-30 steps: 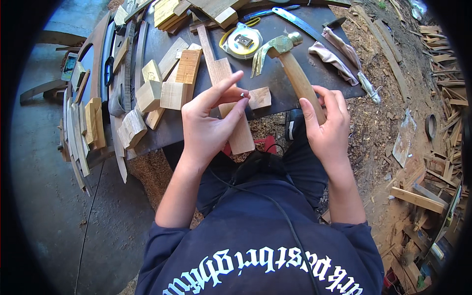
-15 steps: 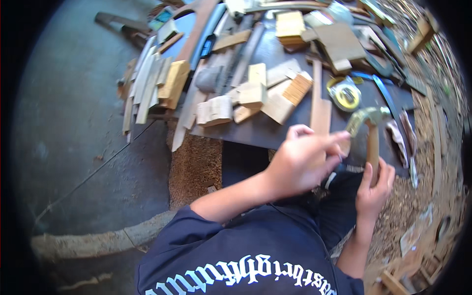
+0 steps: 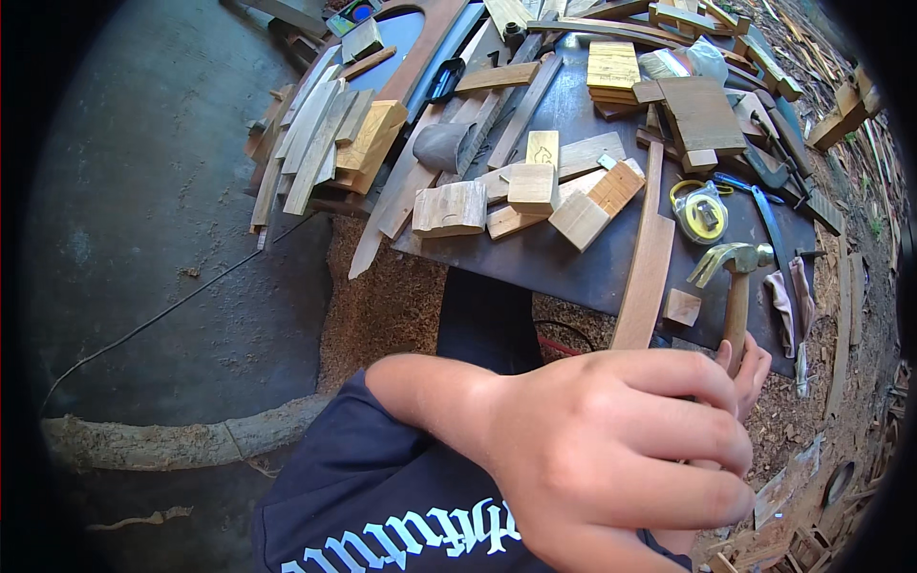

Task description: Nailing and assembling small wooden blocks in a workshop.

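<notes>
My left hand (image 3: 621, 444) is raised close to the camera, its back showing and its fingers curled; whatever it may hold is hidden beneath. Beyond it, my right hand (image 3: 754, 374) grips the wooden handle of a claw hammer (image 3: 735, 306), partly covered by the left hand. The hammer's metal head stands at the top with its claw toward the left. A long stepped strip of wood (image 3: 647, 272) runs across the table toward me, its near end behind my left hand. Between strip and hammer sits a small wooden block (image 3: 682, 307).
A yellow tape measure (image 3: 702, 218), a long blue tool (image 3: 770, 224) and a pinkish cloth (image 3: 785, 304) lie on the dark table (image 3: 573, 277) near the hammer. Wooden blocks (image 3: 449, 208) and stacked slats (image 3: 320, 143) crowd the left. A log (image 3: 181, 443) lies on the floor.
My left hand has come up toward the camera, away from beside the hammer head, and turned its back upward. The hammer stays in my right hand, and the view has shifted slightly.
</notes>
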{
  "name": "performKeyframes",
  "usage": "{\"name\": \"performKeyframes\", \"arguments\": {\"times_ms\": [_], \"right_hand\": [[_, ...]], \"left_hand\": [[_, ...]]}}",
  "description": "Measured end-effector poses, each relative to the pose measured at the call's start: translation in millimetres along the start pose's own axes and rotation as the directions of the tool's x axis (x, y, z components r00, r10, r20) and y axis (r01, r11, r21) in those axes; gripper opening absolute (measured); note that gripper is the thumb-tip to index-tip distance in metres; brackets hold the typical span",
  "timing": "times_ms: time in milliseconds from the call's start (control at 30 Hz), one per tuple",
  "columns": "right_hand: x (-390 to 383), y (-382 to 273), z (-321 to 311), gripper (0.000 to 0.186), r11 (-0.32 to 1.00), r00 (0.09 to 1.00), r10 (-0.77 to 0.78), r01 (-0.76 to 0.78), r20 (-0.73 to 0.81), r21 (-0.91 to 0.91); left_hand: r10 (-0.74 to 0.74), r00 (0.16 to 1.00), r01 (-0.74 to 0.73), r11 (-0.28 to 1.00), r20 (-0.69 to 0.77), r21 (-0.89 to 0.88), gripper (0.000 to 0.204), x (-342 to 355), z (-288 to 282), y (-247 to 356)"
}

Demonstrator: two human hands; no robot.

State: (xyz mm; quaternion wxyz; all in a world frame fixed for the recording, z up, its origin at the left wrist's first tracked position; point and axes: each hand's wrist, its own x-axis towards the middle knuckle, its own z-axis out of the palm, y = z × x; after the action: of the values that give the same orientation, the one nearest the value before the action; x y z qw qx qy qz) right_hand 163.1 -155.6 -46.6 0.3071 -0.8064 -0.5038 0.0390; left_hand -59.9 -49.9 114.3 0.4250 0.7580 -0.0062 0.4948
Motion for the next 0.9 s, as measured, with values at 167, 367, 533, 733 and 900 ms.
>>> {"name": "performKeyframes", "arguments": {"times_ms": [167,367,533,733,900], "right_hand": [[1.0,4.3,1.6,0.037,1.0,1.0,0.009,-0.009,-0.02,0.002],[-2.6,-2.4,-6.9,0.036,0.998,0.998,0.047,-0.049,-0.043,-0.032],[3.1,-8.0,-0.2,0.033,0.999,0.998,-0.033,0.033,-0.052,0.003],[1.2,-9.2,0.4,0.034,0.999,0.998,0.005,-0.003,-0.068,0.037],[0.3,-2.9,0.0,0.035,0.999,0.996,-0.026,0.028,-0.085,0.017]], "left_hand": [[0.086,0.989,-0.094,0.994,-0.124,-0.058,0.011,-5.7,7.7,-6.5],[0.17,0.985,-0.168,0.98,0.011,-0.11,0.01,-6.9,4.2,-25.6],[-0.415,0.906,0.349,0.846,0.087,0.405,0.064,-35.3,-6.2,-74.7],[-0.497,0.865,0.46,0.73,-0.069,0.506,0.074,-79.3,5.2,-124.9],[-0.528,0.847,0.479,0.699,-0.068,0.531,0.075,-76.3,16.1,-126.5]]}}
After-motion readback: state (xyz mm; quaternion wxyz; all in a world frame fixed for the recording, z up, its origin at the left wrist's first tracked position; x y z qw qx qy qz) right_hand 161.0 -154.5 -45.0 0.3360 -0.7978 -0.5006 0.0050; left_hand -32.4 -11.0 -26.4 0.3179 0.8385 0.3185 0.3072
